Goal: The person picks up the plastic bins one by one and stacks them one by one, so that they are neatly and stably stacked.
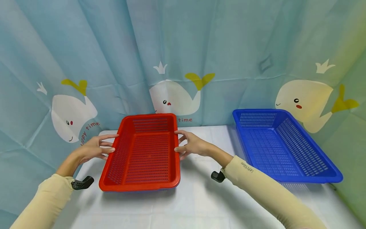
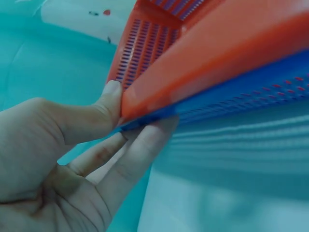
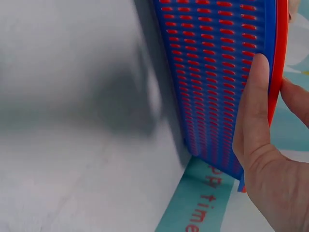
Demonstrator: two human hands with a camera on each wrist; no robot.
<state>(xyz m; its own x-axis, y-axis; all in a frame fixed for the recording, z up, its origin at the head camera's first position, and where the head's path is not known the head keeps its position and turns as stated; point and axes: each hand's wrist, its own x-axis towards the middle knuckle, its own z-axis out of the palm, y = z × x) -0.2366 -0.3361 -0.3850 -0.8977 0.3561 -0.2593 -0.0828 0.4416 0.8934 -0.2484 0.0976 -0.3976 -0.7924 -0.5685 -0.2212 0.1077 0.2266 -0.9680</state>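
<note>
One red basket (image 1: pixel 140 187), nested in a blue basket (image 2: pixel 227 94), is pinched at opposite sides by left hand (image 1: pixel 92 149) and right hand (image 1: pixel 194 145) (a second blue basket (image 1: pixel 271 154) sits rightward).

- Head view: bright, soft light, apparently from above; diffuse shadows on the table (image 1: pixel 171 211) below the gripped red basket (image 1: pixel 150 156) and the right hand (image 1: pixel 193 144).
- Curtain (image 1: pixel 183 38) beyond the grip slants at both edges, wide-angle fashion.
- Left wrist: dimmer, teal-tinted.
- Right wrist: blurred grey shadow left of the grip.
</note>
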